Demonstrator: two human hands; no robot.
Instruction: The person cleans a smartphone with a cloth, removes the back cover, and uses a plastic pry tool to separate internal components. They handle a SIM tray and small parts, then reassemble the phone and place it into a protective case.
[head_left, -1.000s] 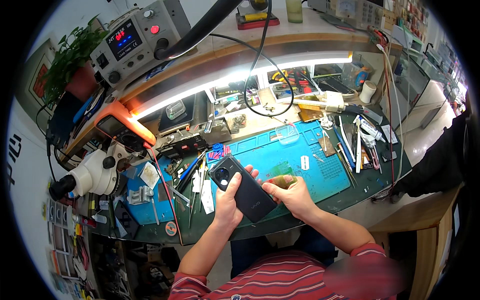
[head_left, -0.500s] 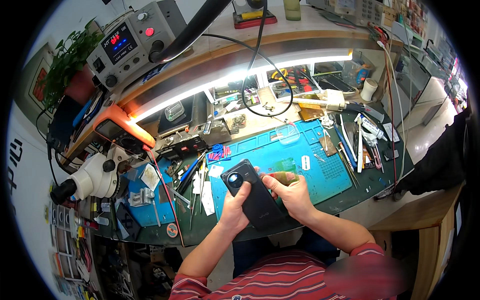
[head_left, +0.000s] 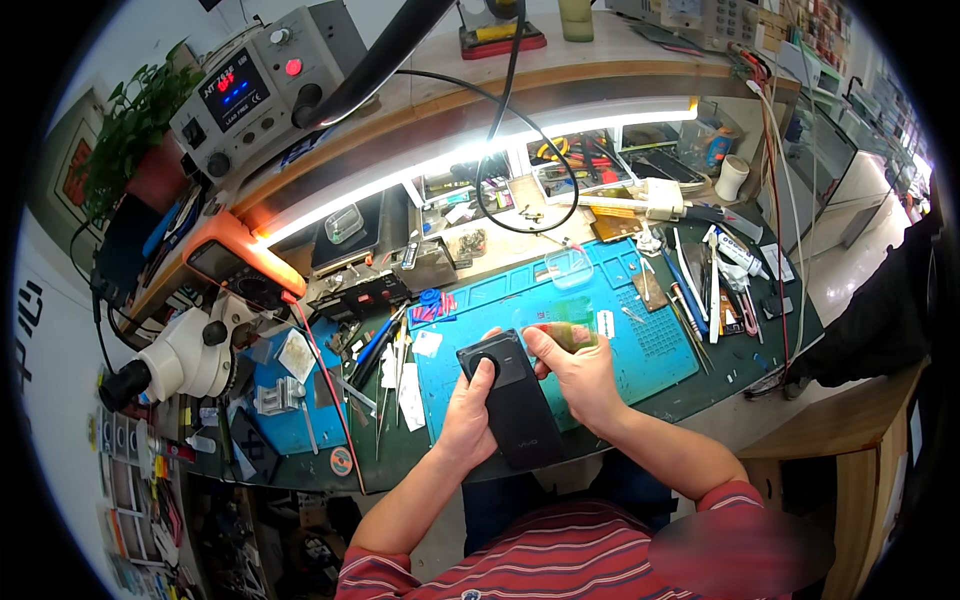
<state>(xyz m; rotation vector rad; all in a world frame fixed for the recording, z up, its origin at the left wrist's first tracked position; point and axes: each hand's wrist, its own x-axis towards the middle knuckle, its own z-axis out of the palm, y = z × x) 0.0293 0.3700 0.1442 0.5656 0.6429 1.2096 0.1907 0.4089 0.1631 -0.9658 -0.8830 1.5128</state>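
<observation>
A black smartphone [head_left: 524,418] is tilted over the blue work mat, its back with the round camera bump facing up. My left hand [head_left: 468,414] is wrapped round its left edge, thumb on the back beside the camera. My right hand [head_left: 583,378] is closed near the phone's upper right side, pinching a thin translucent yellow-green sheet [head_left: 572,335] with reddish patches. The sheet's exact kind cannot be made out. Part of the phone's edge is hidden by my left fingers.
Around the blue mat [head_left: 640,375] lie tweezers and screwdrivers [head_left: 690,285], a clear plastic box [head_left: 568,268] and a small white blade-like piece [head_left: 605,323]. A white microscope [head_left: 185,350] and an orange multimeter [head_left: 245,265] stand at left. A black cable [head_left: 577,180] loops above the bench.
The phone has turned more upright and shifted slightly right and down in my left hand. My right hand has moved a little, still pinching the sheet.
</observation>
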